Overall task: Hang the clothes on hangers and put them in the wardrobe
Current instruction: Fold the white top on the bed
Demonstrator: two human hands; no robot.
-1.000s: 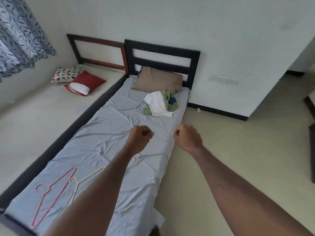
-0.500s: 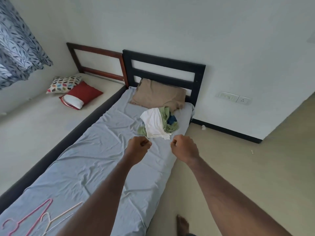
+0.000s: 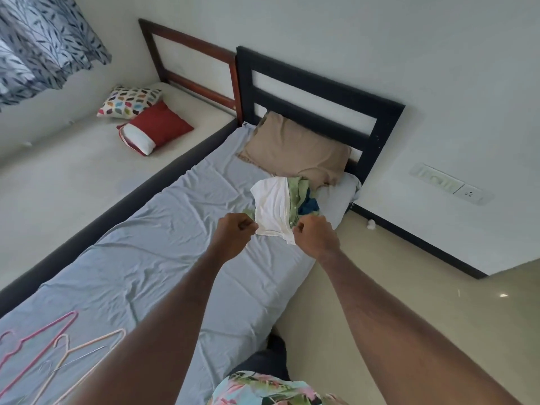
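Item: clothes (image 3: 285, 207), small folded pile on bed (image 3: 163, 258) nr head end, just below tan pillow (image 3: 295, 150), toward the floor-side edge. White garment on top; green buttoned shirt and a dark blue piece under/beside it. Hangers (image 3: 58, 350), pink + pale peach, lie at foot end of same bed, well apart from pile; a thin wire one may lie among them, can't say for sure. No wardrobe in view. Left hand (image 3: 233, 233): fingers curled into fist, nothing seen in it, over sheet just beside pile's left edge. Right hand (image 3: 314, 236): fingers curled, at/over white garment's near corner; whether it pinches the cloth or only overlaps it, can't tell. Hands apart, pile's near edge between them. Handling (est.): light, soft, limp fabric, not fragile; will sag and unfold once lifted, layers may slide off each other, so take one piece at a time. Best hold prob. both shoulders or collar of top white item; green shirt by collar, buttons give some grip ref. Step (est.): first pick-up, nothing hung yet. Brands/labels/writing: none legible on clothes, hangers or bedding. Other: red cushion (image 3: 157, 127) + patterned cushion (image 3: 128, 102) on adj. bed; wall sockets (image 3: 450, 184).
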